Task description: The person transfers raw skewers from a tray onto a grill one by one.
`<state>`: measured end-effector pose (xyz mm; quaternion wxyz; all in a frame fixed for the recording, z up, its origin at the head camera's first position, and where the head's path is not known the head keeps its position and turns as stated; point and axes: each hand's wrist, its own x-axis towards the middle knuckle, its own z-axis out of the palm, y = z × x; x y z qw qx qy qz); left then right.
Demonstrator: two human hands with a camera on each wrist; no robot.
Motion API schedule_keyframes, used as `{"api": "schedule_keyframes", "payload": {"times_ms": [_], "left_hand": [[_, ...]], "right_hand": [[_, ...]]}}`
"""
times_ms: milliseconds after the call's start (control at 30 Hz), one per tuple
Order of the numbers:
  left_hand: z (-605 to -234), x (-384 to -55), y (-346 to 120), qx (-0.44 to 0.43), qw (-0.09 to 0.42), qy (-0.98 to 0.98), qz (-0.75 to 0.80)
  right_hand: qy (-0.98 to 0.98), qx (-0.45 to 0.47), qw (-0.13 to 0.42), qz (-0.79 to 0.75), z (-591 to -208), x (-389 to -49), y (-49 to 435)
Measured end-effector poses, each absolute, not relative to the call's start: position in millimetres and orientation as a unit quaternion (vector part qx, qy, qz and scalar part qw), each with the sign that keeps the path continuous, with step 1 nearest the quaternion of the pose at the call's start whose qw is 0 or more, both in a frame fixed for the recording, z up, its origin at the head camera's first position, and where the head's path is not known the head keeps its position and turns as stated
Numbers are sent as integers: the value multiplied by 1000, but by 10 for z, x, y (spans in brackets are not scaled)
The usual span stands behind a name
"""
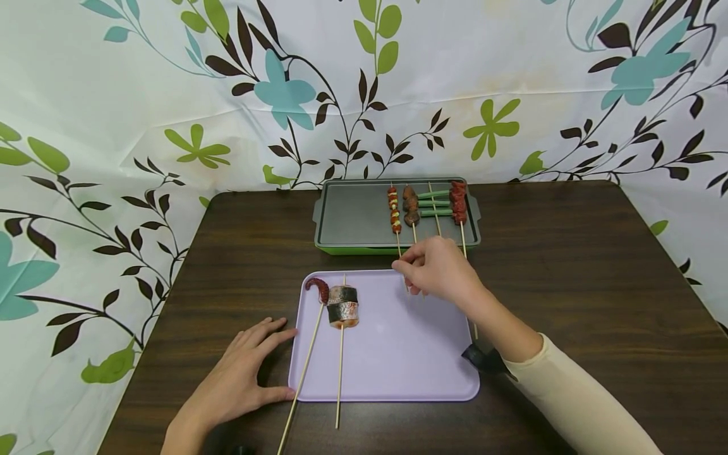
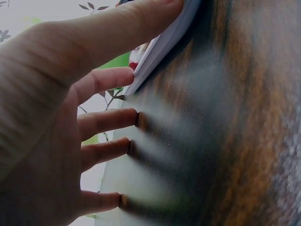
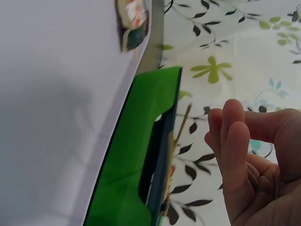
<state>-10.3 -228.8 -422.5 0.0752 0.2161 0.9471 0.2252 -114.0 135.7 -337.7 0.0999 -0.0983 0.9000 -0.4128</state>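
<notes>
My left hand (image 1: 241,366), fingers spread, rests at the left edge of the lilac tray (image 1: 398,385); in the left wrist view its other fingertips (image 2: 127,146) touch the table. On the tray lie a dark red tentacle skewer (image 1: 320,289) and a fish skewer (image 1: 343,309) with silvery-black skin. Over the tray's far edge, my right hand (image 1: 438,268) has its fingertips gathered by the stick of a red-and-yellow skewer (image 1: 394,208). The right wrist view shows no stick between those fingers (image 3: 235,141); the thumb tip is hidden.
Behind the tray stands a green grill (image 1: 352,251) with a grey plate (image 1: 352,218). A brown meat skewer (image 1: 411,205), a green vegetable skewer (image 1: 435,213) and a red meat skewer (image 1: 458,203) lie on its right half, sticks overhanging the front. A patterned cloth (image 1: 398,126) hangs behind the table.
</notes>
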Motion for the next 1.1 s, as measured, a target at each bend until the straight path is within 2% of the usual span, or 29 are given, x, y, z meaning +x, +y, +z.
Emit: {"api": "schedule_keyframes", "payload": {"times_ms": [167, 567, 800, 1100], "left_hand": [[-4224, -99, -2297, 221, 63, 947, 226], [-4220, -94, -2296, 219, 69, 947, 226], [-4228, -100, -2296, 218, 67, 947, 226], [-4233, -98, -2297, 225, 58, 946, 228]], "right_hand": [[909, -145, 90, -380, -3366, -944, 1223], [895, -255, 120, -346, -3663, -515, 842], [872, -275, 180, -363, -3782, -402, 694], [881, -279, 181, -338, -3943, -379, 538]]}}
